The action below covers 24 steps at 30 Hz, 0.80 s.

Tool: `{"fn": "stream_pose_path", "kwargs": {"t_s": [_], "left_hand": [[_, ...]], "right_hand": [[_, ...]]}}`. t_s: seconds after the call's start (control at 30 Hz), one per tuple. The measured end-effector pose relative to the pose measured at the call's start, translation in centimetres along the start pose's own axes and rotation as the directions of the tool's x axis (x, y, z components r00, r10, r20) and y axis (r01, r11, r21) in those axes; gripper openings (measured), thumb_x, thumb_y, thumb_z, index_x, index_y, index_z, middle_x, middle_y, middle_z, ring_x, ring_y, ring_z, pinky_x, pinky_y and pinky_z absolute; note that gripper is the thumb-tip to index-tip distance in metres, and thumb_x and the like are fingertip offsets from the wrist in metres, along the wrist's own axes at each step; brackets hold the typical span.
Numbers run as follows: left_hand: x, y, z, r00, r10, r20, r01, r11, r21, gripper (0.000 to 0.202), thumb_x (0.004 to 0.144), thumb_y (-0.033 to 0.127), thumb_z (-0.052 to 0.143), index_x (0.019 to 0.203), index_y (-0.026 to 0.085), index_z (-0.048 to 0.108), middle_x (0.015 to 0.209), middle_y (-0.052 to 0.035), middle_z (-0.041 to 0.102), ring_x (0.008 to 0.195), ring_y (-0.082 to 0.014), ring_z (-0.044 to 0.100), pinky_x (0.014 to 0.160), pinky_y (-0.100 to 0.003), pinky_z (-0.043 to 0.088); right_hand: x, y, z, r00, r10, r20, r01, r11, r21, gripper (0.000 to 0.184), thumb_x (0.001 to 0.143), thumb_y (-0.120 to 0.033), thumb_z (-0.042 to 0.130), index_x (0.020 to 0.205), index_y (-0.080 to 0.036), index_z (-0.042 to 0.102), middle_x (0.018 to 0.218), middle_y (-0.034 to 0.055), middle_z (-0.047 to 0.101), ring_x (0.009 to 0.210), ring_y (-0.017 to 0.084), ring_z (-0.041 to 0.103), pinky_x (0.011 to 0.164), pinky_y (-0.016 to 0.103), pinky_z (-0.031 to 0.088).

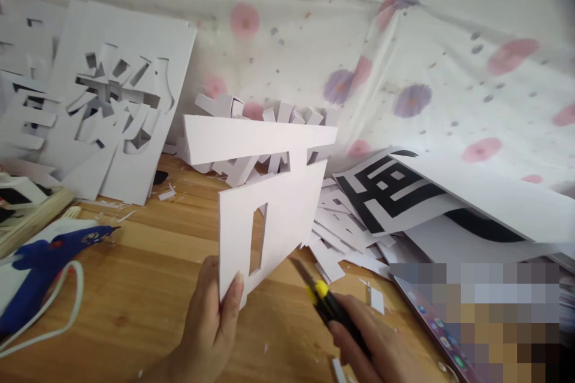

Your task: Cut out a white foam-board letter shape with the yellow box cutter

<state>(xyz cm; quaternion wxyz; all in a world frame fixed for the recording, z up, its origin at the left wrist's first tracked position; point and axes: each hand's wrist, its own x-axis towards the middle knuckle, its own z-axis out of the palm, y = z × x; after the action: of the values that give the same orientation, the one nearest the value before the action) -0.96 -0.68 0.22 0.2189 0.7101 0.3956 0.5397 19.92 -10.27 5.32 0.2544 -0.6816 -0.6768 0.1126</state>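
Between the thumb and fingers of my left hand [211, 317] is a white foam board character [287, 209], pinched at its lower left edge and held upright above the table. It has a wide top bar, a short stem and a block with a narrow slot cut through it. My right hand [372, 335] is wrapped round a black and yellow utility knife [332, 305]. The knife's blade is out and points up and left, near the character's lower edge; whether it touches the board I cannot tell.
A blue glue gun [54, 257] with a white cord lies at left. White boards with cut-out characters [148, 137] lean against the curtain [287, 36]. Printed black-and-white sheets [395, 185] and foam scraps [336, 233] lie at right, beside a partly blurred tablet [431, 323]. The wooden table [157, 263] has small offcuts.
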Motion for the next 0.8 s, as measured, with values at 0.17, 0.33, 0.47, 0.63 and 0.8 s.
{"fn": "stream_pose_path", "kwargs": {"t_s": [0.17, 0.33, 0.47, 0.63, 0.8], "left_hand": [[0.8, -0.1, -0.5, 0.992, 0.124, -0.02, -0.121, 0.984, 0.131, 0.009, 0.089, 0.022, 0.043, 0.096, 0.02, 0.049, 0.082, -0.0036, 0.055, 0.074, -0.0156, 0.058, 0.06, -0.023, 0.048], [1.0, -0.3, -0.6, 0.989, 0.148, -0.03, -0.143, 0.98, 0.136, 0.011, 0.089, 0.018, 0.044, 0.098, 0.02, 0.049, 0.089, -0.004, 0.054, 0.08, -0.015, 0.055, 0.064, -0.022, 0.045], [0.9, -0.3, -0.7, 0.982, 0.189, 0.029, -0.191, 0.977, 0.094, 0.015, 0.088, 0.014, 0.044, 0.1, 0.021, 0.049, 0.084, -0.0018, 0.053, 0.076, -0.0136, 0.053, 0.066, -0.022, 0.044], [0.8, -0.3, -0.8, 0.962, 0.271, 0.043, -0.273, 0.959, 0.076, 0.022, 0.087, 0.011, 0.044, 0.107, 0.019, 0.048, 0.087, -0.0035, 0.054, 0.082, -0.0159, 0.052, 0.068, -0.025, 0.043], [0.9, -0.4, -0.9, 0.945, 0.325, 0.046, -0.328, 0.942, 0.066, 0.028, 0.086, 0.008, 0.044, 0.111, 0.018, 0.048, 0.083, -0.0026, 0.053, 0.075, -0.0143, 0.052, 0.065, -0.025, 0.043]], "right_hand": [[1.8, -3.1, 0.8, 0.988, -0.15, 0.028, 0.151, 0.988, -0.017, 0.021, 0.088, -0.027, 0.044, 0.106, -0.023, 0.053, 0.095, 0.003, 0.067, 0.084, 0.014, 0.064, 0.071, 0.02, 0.049], [2.2, -3.2, 0.5, 0.963, -0.27, -0.022, 0.268, 0.96, -0.077, 0.018, 0.086, -0.024, 0.048, 0.104, -0.025, 0.05, 0.086, -0.0009, 0.066, 0.071, 0.012, 0.064, 0.059, 0.018, 0.05], [2.6, -3.4, 0.6, 0.952, -0.294, -0.087, 0.279, 0.948, -0.155, 0.017, 0.088, -0.026, 0.046, 0.104, -0.023, 0.048, 0.086, 0.001, 0.066, 0.07, 0.013, 0.064, 0.055, 0.02, 0.049], [3.3, -4.0, 0.8, 0.953, -0.29, -0.082, 0.272, 0.945, -0.181, 0.012, 0.088, -0.026, 0.044, 0.098, -0.023, 0.051, 0.081, 0.001, 0.066, 0.067, 0.014, 0.064, 0.053, 0.021, 0.048], [3.0, -4.0, 1.3, 0.962, -0.269, -0.047, 0.253, 0.944, -0.209, 0.009, 0.086, -0.025, 0.047, 0.092, -0.021, 0.053, 0.073, 0.0004, 0.065, 0.057, 0.013, 0.062, 0.046, 0.019, 0.044]]}}
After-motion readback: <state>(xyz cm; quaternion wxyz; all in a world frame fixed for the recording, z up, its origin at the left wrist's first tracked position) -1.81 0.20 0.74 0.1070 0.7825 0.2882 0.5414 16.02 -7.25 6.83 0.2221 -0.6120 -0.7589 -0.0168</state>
